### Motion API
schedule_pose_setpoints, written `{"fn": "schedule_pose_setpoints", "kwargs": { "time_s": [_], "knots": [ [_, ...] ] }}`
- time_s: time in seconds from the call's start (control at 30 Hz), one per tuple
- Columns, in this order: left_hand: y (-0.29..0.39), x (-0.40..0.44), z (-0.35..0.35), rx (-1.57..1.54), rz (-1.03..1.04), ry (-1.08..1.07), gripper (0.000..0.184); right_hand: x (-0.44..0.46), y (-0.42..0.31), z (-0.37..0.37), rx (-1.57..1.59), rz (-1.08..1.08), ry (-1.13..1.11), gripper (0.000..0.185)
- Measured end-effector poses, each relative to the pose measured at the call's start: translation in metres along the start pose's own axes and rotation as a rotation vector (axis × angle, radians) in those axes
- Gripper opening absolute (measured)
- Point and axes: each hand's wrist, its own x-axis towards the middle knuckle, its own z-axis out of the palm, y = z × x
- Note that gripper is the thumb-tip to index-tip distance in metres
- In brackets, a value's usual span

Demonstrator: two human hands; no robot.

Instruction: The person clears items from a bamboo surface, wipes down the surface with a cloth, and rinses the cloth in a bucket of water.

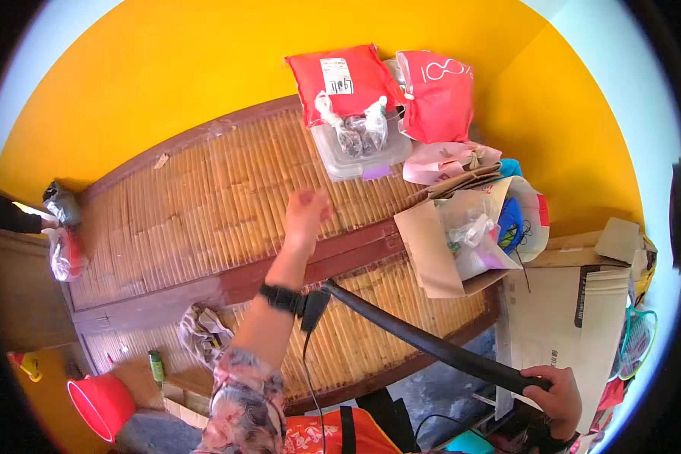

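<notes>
a long black tube (439, 344) slants over the front edge of a bamboo-slat platform (181, 219), its upper end just beside the left wrist and its lower end at the right. the right hand (556, 399) is closed around that lower end, fingers wrapped over it. the left hand (306, 216) is raised over the slats, partly open with its fingers loosely bent; it is a little blurred, and nothing shows in it. whether it touches the slats i cannot tell. a black wrist strap (280, 298) circles the left wrist, with a small black device (315, 310) on it and a thin cable running down.

beyond the left hand, a clear lidded plastic box (340, 163) stands on the platform, with knotted plastic bags of dark contents (359, 136) on its lid and a red package (318, 76) with a white label behind them. to the right are a red bag (436, 98) with white print, a pink bag (446, 163) and an open cardboard box (431, 250) holding plastic bags and a blue coil (511, 225).

nearer the left sleeve lie a crumpled cloth (204, 331) and a green bottle (157, 366), with a red bucket (102, 408) farther left. another person's hand (49, 223) shows at the left edge, next to plastic bags.
</notes>
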Motion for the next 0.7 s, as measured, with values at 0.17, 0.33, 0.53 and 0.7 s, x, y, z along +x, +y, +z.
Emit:
{"fn": "schedule_pose_setpoints", "kwargs": {
  "time_s": [0.17, 0.33, 0.53, 0.7],
  "knots": [
    [-0.057, -0.105, -0.121, 0.461, -0.09, 0.034, 0.021, -0.007, -0.012, -0.007, 0.106, 0.052, -0.014, 0.036],
    [-0.109, -0.207, -0.279, 0.798, -0.215, 0.391, 0.028, -0.011, -0.003, -0.001, 0.427, -0.066, 0.076, 0.029],
    [-0.131, -0.22, -0.394, 1.046, -0.169, 0.791, 0.054, -0.002, -0.04, 0.031, 0.603, -0.535, 0.196, 0.027],
    [-0.137, -0.175, -0.435, 1.361, -0.075, 0.787, 0.076, -0.006, -0.059, 0.054, 0.805, -0.485, 0.237, 0.029]
  ]
}}
